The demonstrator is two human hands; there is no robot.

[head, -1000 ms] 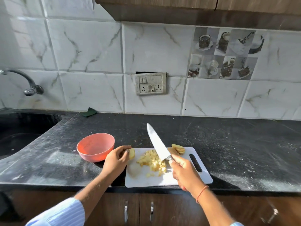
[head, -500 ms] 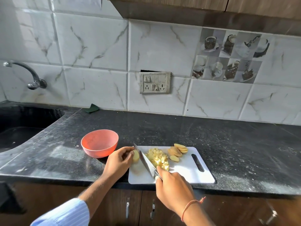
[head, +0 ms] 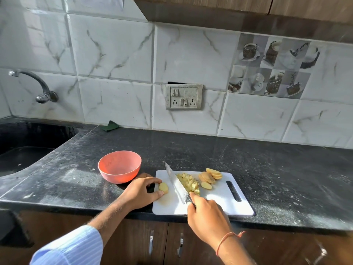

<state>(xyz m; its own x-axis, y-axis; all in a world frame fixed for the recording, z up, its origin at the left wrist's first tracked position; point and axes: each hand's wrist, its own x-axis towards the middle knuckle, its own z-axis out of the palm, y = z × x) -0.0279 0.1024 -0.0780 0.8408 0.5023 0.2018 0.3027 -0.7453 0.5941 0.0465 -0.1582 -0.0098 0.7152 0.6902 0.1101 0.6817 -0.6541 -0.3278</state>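
A white cutting board [head: 219, 205] lies at the counter's front edge. My left hand [head: 140, 191] pinches a potato slice [head: 163, 187] at the board's left end. My right hand [head: 207, 213] grips the handle of a large knife [head: 174, 183], whose blade lies low over the board between that slice and a pile of diced potato [head: 188, 181]. Several more potato slices [head: 209, 177] lie at the board's back right. An empty salmon-pink bowl [head: 119, 166] stands just left of the board.
The black counter [head: 277, 169] stretches to the right. A dark sink [head: 24, 148] with a wall tap [head: 36, 85] is at the far left. A green scrub pad [head: 110, 125] lies by the tiled wall, and a switch plate [head: 184, 96] is on the wall.
The knife came down from pointing up over the diced pile to lying left of it, next to the slice. My right hand moved left and nearer. My left hand kept pinching the slice.
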